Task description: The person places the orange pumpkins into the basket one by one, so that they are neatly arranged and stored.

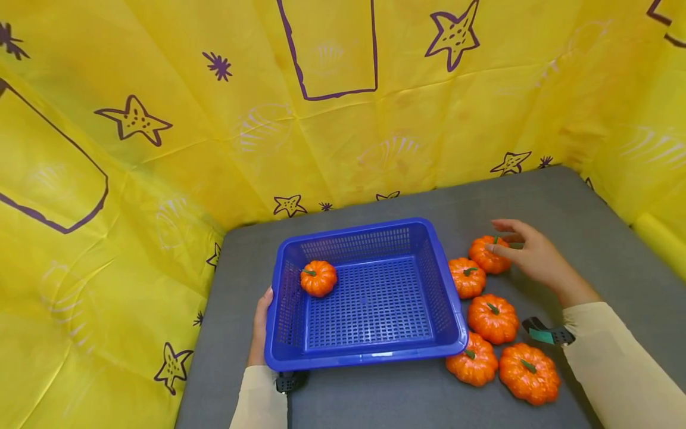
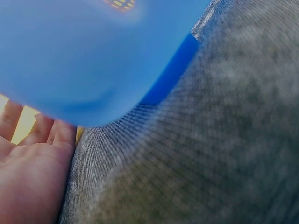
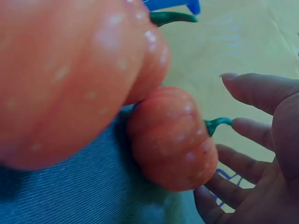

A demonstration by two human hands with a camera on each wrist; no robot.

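A blue perforated plastic basket (image 1: 370, 360) stands on the grey surface with one small orange pumpkin (image 1: 319, 279) at its left inside. Along the basket's left side lies my left hand (image 1: 259, 328), touching the rim. Its palm shows in the left wrist view, but the rim hides its fingertips. Over the farthest pumpkin (image 1: 485, 256) on the right, my right hand (image 1: 527, 253) has its thumb and fingers spread around the green stem. That pumpkin (image 3: 173, 140) rests on the surface beside the spread fingers in the right wrist view.
Right of the basket are several more pumpkins: one near its right wall (image 1: 467, 279), one lower (image 1: 493, 320), one partly under the front right corner (image 1: 473, 360), and one nearest me (image 1: 529, 374). Yellow patterned cloth (image 1: 343, 131) hangs behind and along both sides.
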